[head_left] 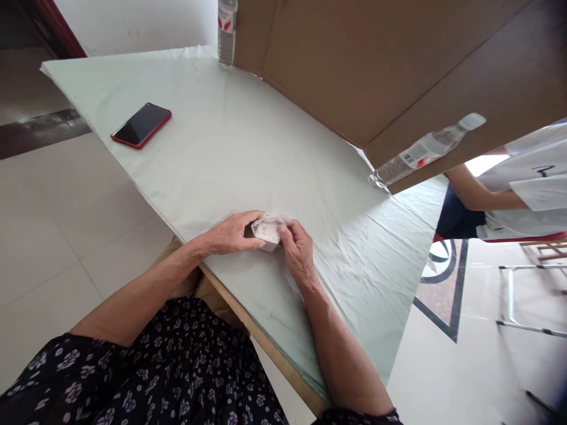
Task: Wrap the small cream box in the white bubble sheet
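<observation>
Small pale box (267,234), partly covered by thin clear plastic (281,217), is sitting between my left grip (234,233) and my right grip (300,252), near the close edge of the cloth-covered worktop (248,136), as the head camera is looking down. My left grip is holding the box's left end, thumb on the near side and fingers on the far side, apparently keeping it from turning. My right grip is pinching the plastic at the box's right side, thumb against forefinger, probably keeping the loose film gathered. Whether the box is touching the cloth beneath, I cannot tell.

Beyond, a large cardboard panel (354,71) is rising along the far side, blocking my view and my reach that way. One plastic bottle (227,35) is standing at its left edge, and a second bottle (425,150) is standing against its face toward the right end, both perhaps bracing the panel upright. Over on my left, a phone in a red case (142,125) is lying near the worktop's side edge, well apart from both grips and out of their way. Off to the right, a person in a white top (531,177) is appearing past the panel, partly hidden by the cardboard, while a metal frame (531,328) is standing on the pale floor (44,236).
</observation>
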`<state>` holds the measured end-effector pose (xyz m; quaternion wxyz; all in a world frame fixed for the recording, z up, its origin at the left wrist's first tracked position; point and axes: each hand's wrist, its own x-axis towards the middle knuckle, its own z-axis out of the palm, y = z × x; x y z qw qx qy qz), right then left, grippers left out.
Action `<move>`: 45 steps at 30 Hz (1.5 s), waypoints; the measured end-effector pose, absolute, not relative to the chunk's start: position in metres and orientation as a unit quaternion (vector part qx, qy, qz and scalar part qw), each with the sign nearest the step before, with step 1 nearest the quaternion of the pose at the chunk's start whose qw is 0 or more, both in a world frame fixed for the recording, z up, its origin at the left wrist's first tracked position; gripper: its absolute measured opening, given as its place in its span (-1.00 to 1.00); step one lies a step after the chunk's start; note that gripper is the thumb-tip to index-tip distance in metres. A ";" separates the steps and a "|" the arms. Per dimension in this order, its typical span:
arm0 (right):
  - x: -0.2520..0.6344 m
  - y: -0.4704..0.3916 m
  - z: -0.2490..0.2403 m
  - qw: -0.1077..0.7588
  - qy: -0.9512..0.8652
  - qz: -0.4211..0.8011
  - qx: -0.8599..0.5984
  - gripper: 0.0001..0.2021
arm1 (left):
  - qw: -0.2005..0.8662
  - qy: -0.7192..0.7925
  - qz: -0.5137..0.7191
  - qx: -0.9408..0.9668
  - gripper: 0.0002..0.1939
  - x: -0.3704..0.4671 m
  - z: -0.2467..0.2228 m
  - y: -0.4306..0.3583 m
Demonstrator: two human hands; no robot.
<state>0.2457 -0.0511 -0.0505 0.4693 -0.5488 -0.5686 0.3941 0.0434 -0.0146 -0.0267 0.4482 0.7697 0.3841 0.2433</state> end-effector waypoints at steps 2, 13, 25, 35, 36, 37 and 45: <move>0.246 -0.050 -0.051 0.456 -0.583 0.375 -0.558 -0.70 | 0.473 0.396 0.247 0.747 -0.56 0.044 -0.022 -0.014; 0.254 -0.058 -0.051 0.472 -0.589 0.282 -0.592 -0.64 | 0.551 0.374 0.220 0.713 -0.54 0.047 -0.014 -0.004; 0.249 -0.050 -0.045 0.368 -0.705 0.233 -0.560 -0.61 | 0.620 0.364 0.264 0.643 -0.11 0.046 -0.033 -0.004; 0.258 -0.046 -0.052 0.434 -0.628 0.294 -0.575 -0.28 | 0.624 0.349 0.273 0.643 -0.03 0.049 -0.033 -0.006; 0.259 -0.045 -0.053 0.436 -0.620 0.338 -0.558 -0.22 | 0.627 0.347 0.275 0.641 -0.04 0.050 -0.033 -0.006; 0.258 -0.045 -0.055 0.436 -0.613 0.372 -0.544 -0.17 | 0.628 0.348 0.278 0.639 -0.05 0.050 -0.034 -0.006; 0.246 -0.050 -0.063 0.464 -0.567 0.425 -0.531 -0.23 | 0.621 0.406 0.282 0.608 -0.10 0.050 -0.032 -0.007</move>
